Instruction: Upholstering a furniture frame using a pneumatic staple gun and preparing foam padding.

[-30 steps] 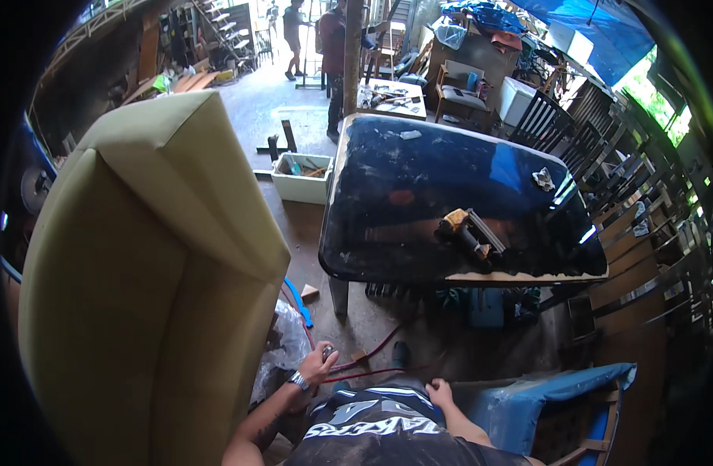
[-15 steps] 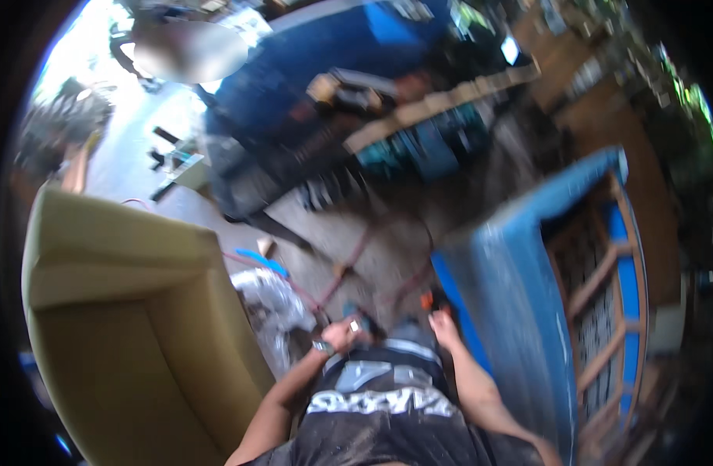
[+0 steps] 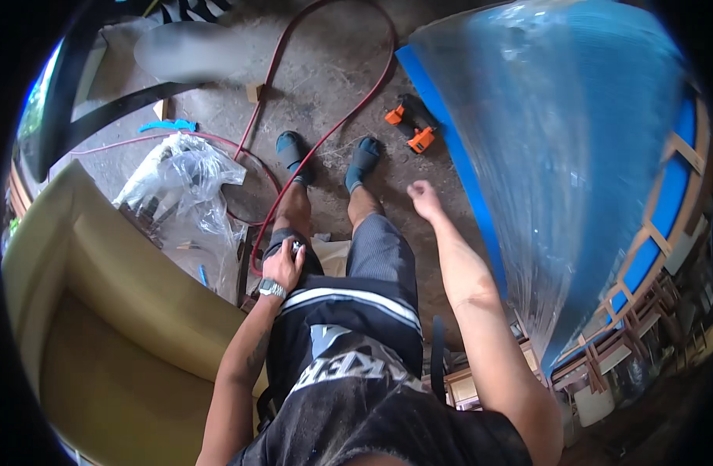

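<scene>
My left hand (image 3: 283,266), with a watch on its wrist, rests against the left leg of my shorts. Its fingers are bent around a small shiny thing (image 3: 296,248), too small to make out. My right hand (image 3: 425,199) hangs in the air to the right of my legs, its fingers loosely curled with nothing visible in them. Beyond it on the floor lies an orange and black power tool (image 3: 412,124), apart from the hand. Close on the right stands a blue piece of furniture (image 3: 558,140) wrapped in clear plastic film, its wooden frame (image 3: 658,238) showing on the far side.
A red hose (image 3: 325,143) loops across the concrete floor by my feet. Crumpled clear plastic (image 3: 187,182) lies left of it, with a blue strip (image 3: 168,125) beyond. An olive-yellow sofa (image 3: 139,272) stands at my left. A small wood block (image 3: 254,93) sits near the hose.
The view has swung down toward the floor, and the far furniture has mostly left the picture. My hands are farther apart; the wrapped blue furniture now appears higher and nearer.
</scene>
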The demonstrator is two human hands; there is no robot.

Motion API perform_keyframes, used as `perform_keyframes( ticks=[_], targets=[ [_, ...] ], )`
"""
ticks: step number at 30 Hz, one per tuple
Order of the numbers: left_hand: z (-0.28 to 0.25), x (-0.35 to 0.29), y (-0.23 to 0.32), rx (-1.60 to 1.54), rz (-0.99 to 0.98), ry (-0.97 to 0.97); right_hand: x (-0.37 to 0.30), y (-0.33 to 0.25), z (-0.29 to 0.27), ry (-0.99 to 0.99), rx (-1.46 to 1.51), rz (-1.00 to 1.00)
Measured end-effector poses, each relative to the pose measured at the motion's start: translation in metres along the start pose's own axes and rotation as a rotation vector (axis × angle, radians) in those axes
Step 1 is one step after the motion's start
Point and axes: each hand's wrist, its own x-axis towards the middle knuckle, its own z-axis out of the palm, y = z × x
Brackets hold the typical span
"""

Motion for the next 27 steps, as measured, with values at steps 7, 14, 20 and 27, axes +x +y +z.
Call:
perform_keyframes(
  ticks=[7, 14, 20, 27],
  targets=[
    [0.011, 0.007, -0.014, -0.063, 0.115, 0.162, 0.150, 0.026, 0.076, -0.139, 1.121, 0.674],
    [0.018, 0.012, -0.049, -0.047, 0.178, 0.336, 0.281, 0.039, 0.158, 0.119, 1.742, 0.900],
    [0.008, 0.025, -0.062, -0.009, 0.234, 0.335, 0.343, 0.113, 0.171, 0.223, 1.828, 0.708],
    [-0.017, 0.020, -0.034, -0.103, 0.102, 0.143, 0.249, 0.091, 0.095, -0.607, 2.353, -0.073]
  ],
)
